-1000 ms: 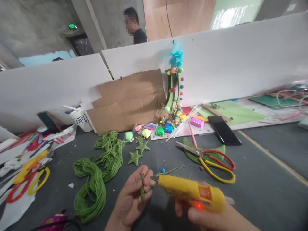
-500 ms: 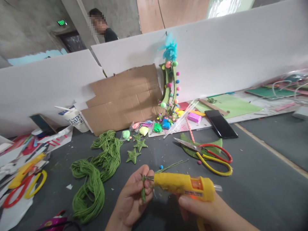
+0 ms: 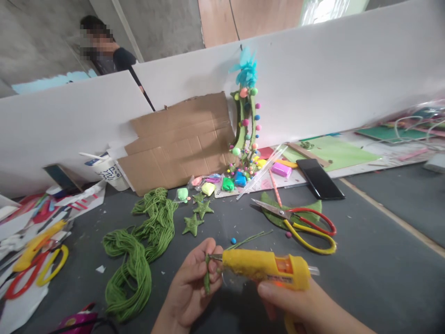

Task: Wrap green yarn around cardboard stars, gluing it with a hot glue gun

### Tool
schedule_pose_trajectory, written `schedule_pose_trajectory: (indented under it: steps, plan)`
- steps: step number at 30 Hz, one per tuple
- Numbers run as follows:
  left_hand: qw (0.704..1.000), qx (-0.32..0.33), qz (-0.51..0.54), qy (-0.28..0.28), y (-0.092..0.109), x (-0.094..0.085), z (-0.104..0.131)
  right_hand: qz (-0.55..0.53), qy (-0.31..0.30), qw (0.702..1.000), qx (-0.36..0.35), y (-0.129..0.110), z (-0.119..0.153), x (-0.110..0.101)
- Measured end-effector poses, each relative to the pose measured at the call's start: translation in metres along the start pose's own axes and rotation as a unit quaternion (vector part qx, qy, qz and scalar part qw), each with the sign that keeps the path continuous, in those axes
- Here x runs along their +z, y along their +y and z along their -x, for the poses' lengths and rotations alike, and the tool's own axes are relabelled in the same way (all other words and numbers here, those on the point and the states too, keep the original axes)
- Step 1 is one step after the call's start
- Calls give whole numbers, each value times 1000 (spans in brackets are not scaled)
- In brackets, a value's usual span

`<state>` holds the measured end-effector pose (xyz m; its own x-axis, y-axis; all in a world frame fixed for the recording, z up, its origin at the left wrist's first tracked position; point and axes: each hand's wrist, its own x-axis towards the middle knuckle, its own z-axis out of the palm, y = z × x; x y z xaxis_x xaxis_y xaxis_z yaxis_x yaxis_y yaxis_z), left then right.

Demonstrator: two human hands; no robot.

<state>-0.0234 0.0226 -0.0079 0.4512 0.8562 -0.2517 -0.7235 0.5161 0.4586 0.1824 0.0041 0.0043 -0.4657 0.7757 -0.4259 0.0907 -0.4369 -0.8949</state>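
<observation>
Between the thumb and fingers of my left hand [image 3: 194, 287] is a small green piece [image 3: 207, 276] seen edge-on; its full shape is hidden. My right hand [image 3: 288, 299] grips a yellow hot glue gun [image 3: 266, 266], whose metal nozzle points left and meets the top of the green piece. A clear glue stick [image 3: 314, 270] pokes out at its back. Just beyond my left hand lie green yarn-covered stars [image 3: 192, 225], a blue ball [image 3: 233, 240] and loose green yarn strands [image 3: 252, 239].
Green yarn skein [image 3: 128, 273] lies left. Red-and-yellow scissors [image 3: 295, 222] rest on a green crescent [image 3: 314, 207] at right, near a phone [image 3: 320, 178]. A decorated hanging piece [image 3: 245, 120] stands by cardboard [image 3: 181, 144]. Another scissors [image 3: 52, 266] is far left. Behind the partition, a person [image 3: 123, 58] is present.
Both hands, the glue gun and the green piece stay almost still. Behind the partition, the person has moved to the left.
</observation>
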Motion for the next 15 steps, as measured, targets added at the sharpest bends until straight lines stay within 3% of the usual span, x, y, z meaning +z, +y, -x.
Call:
schedule_pose_trajectory:
  steps: [15]
  plan:
    - [999, -1, 20, -27, 1, 2, 0, -15, -3, 1000, -16, 3, -1, -1]
